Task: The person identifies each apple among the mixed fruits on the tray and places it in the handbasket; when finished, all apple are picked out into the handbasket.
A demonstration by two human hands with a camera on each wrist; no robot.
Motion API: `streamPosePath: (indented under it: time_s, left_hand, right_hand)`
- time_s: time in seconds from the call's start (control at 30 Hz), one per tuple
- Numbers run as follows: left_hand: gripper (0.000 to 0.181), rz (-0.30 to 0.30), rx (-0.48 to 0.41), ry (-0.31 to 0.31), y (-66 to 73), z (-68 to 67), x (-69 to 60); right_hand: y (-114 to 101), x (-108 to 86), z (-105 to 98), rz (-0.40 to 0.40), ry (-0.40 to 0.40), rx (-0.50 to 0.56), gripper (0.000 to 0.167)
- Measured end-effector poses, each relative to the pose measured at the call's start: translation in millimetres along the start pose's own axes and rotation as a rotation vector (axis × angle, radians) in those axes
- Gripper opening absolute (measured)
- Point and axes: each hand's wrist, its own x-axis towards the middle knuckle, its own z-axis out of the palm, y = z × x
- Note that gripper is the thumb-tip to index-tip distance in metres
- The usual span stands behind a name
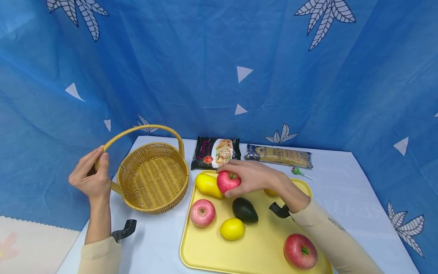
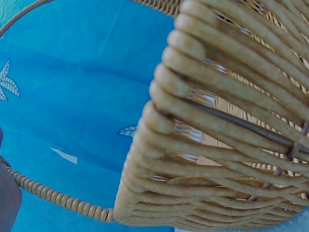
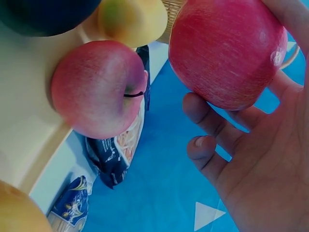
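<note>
My left hand (image 1: 90,175) grips the arched handle (image 1: 143,128) of a round wicker basket (image 1: 124,180), which stands on the table to its right. In the left wrist view the woven wall of the basket (image 2: 212,130) fills the right side. Above the far part of a yellow tray (image 1: 260,251), my right hand (image 1: 254,177) holds a red apple (image 1: 228,182) between thumb and fingers. The right wrist view shows that apple (image 3: 227,48) close up, with a second apple (image 3: 99,89) lower on the tray. Beside the held apple lies a yellow mango (image 1: 208,184).
Also on the tray are a pink apple (image 1: 202,213), a lemon (image 1: 232,229), a dark avocado (image 1: 245,210), a large red apple (image 1: 301,251) and a partly hidden orange-yellow fruit (image 1: 271,192). Behind it lie a black noodle packet (image 1: 215,153), a pasta pack (image 1: 280,156) and a lollipop (image 1: 297,171).
</note>
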Motion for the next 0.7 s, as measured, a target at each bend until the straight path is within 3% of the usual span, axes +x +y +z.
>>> streamPosePath:
  time_s: [0.7]
  left_hand:
    - [0.025, -0.011, 0.007, 0.003, 0.2, -0.2, -0.7]
  right_hand:
    - [-9, 23.7, 1, -0.043, 0.009, 0.024, 0.066]
